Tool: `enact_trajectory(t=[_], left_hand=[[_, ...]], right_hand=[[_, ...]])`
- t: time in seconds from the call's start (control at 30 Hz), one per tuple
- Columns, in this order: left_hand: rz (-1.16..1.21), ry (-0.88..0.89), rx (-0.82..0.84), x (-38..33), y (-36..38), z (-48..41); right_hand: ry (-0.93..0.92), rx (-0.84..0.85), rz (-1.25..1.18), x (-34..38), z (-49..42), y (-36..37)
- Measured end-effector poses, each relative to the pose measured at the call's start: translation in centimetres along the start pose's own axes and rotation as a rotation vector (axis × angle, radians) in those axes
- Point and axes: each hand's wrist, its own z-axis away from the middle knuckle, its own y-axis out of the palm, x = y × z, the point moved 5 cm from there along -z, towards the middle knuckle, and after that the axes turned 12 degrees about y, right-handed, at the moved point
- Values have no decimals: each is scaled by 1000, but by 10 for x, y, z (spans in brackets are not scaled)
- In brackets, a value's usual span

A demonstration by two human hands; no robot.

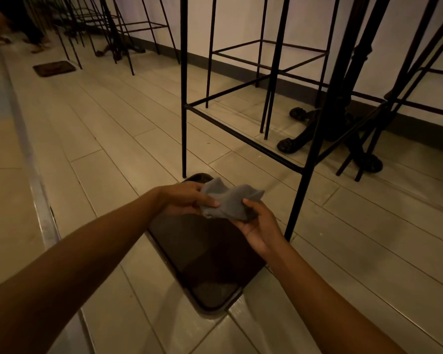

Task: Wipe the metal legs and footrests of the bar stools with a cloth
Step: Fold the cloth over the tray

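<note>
A crumpled grey cloth (pixel 229 201) is held between both hands low over the floor. My left hand (pixel 187 199) pinches its left edge with thumb on top. My right hand (pixel 260 227) grips its right side from below. Just beyond stands a black metal bar stool; its front footrest bar (pixel 243 139) runs between a left leg (pixel 184 98) and a right leg (pixel 302 185). The right leg reaches the floor close to my right wrist. Neither hand touches the stool.
A dark rectangular floor plate (pixel 210 264) lies under my hands. A cast-iron table base (pixel 317 129) stands behind the stool, with more stool legs (pixel 363 154) at right. Further stools (pixel 128 34) line the wall. A person's feet (pixel 39 46) show at far left.
</note>
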Motion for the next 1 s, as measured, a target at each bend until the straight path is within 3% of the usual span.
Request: enact_trajectory(t=[0.33, 0.43, 0.63, 1.0], left_hand=[[70, 199, -304, 20, -41, -12], [133, 215, -408, 49, -54, -21], [27, 177, -537, 94, -66, -36], [-88, 51, -526, 163, -81, -65]], right_hand=[[-64, -341, 112, -25, -29, 0], [-45, -411, 133, -36, -39, -9], [78, -555, 236, -62, -61, -36], [233, -737, 367, -100, -94, -78]])
